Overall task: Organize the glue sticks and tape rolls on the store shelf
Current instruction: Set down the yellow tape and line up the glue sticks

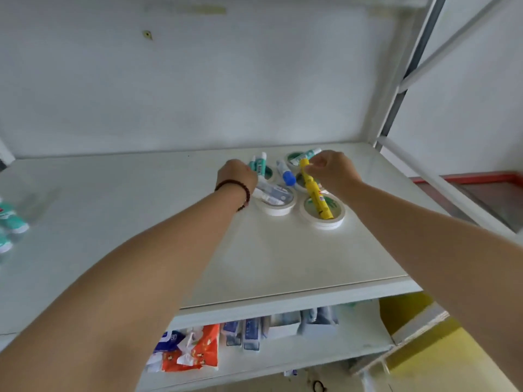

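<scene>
At the far left edge of the shelf (pixel 113 222) a few teal-and-white glue sticks (pixel 12 222) lie blurred, well apart from the main cluster; whether they are sorted or merely strays cannot be told. Moving right, the left hand (pixel 237 176), with a dark bead bracelet (pixel 240 190) at the wrist, reaches into the pile; its fingers curl down over a white glue stick (pixel 273 193) lying across the near-left tape roll (pixel 276 202), though the hand's back hides whether they actually grip it. Just behind the knuckles two teal glue sticks (pixel 259 164) rest on another roll. In the middle lies a blue-capped glue stick (pixel 284 174). Further right, the right hand (pixel 331 168) pinches the top end of a long yellow glue stick (pixel 314 190) between curled fingertips, its lower end resting across the near-right tape roll (pixel 322 212). Behind it one more teal stick (pixel 307 156) lies over the rear tape roll (pixel 291 158). The job looks barely begun: sticks and rolls sit jumbled together, sticks lying across rolls, nothing grouped or lined up. Separating the sticks from the rolls and stacking or rowing each kind all appears left to do. On the lower shelf sit assorted packets (pixel 192 352).
</scene>
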